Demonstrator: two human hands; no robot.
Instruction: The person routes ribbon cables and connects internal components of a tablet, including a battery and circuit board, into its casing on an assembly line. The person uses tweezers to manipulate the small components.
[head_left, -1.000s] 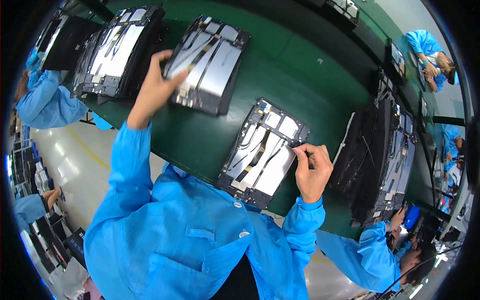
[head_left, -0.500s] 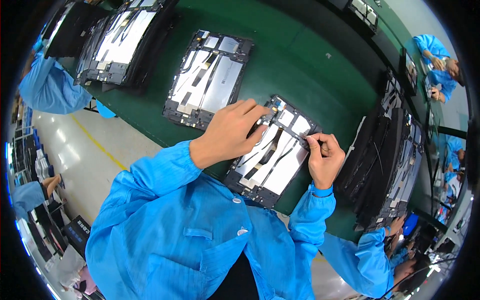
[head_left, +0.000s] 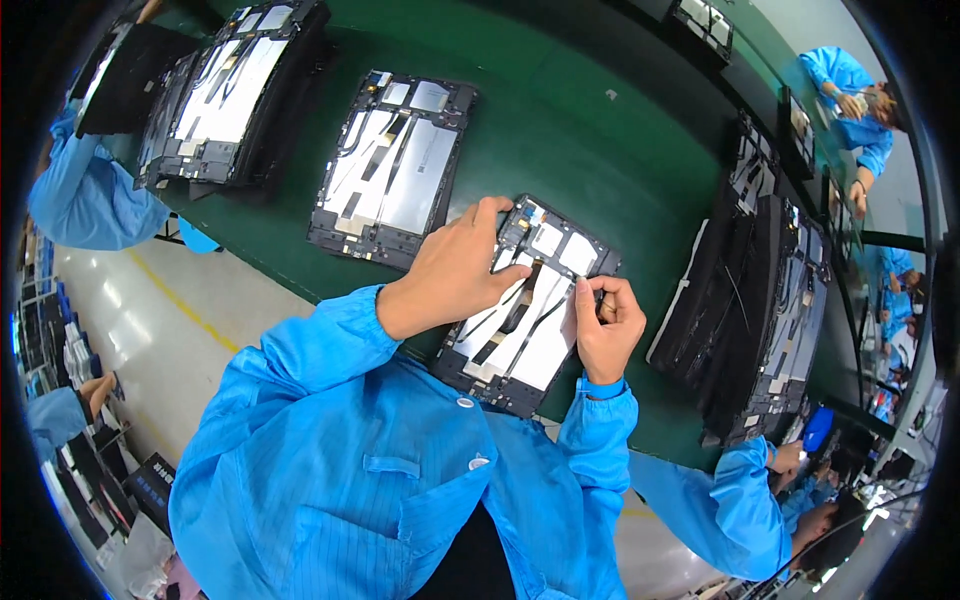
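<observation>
An opened tablet, black-framed with silver panels and dark cables inside, lies tilted on the green table in front of me. My left hand holds its left side, fingers along the upper left edge and thumb resting over the inside. Thumb and forefinger of my right hand are pinched together at the tablet's right side, near a cable below the upper panels. Whatever those fingertips hold is too small to make out. A second opened tablet lies just beyond my left hand, at the left.
Stacks of similar opened tablets stand at the far left and at the right. A black ledge runs along the table's far side. Co-workers in blue sit at the left and right.
The left fingers have shifted from over the tablet's upper part to its upper left edge. My right hand has moved inward from the upper right edge. The whole view has shifted slightly.
</observation>
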